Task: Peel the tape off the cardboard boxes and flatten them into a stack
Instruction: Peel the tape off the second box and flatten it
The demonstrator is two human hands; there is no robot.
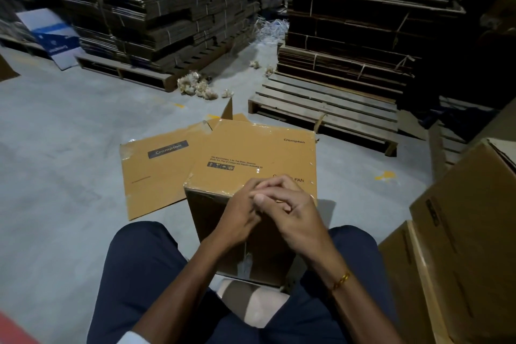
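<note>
A flattened box [159, 173] lies on the floor at ten o'clock of the upright box [251, 159] between the person's knees. At that box's near top edge, the left hand [240, 215] and right hand [296, 212] meet, fingers curled; whether they pinch tape, I cannot tell.

1. This is a warehouse or packing store, dim and bare, with a grey concrete floor [69, 126] marked by yellow paint dabs [386, 176].
2. Tall stacks of flattened cardboard [167, 8], tied in bundles with string, stand on a wooden pallet [125, 72] at the far left.
3. More bundled stacks [363, 36] fill the far end of another pallet [326, 109] on the right.
4. Crumpled tape scraps [198, 86] and shredded strapping [270, 28] litter the floor between the pallets.
5. Large brown cartons [469, 218] crowd the right edge.
</note>
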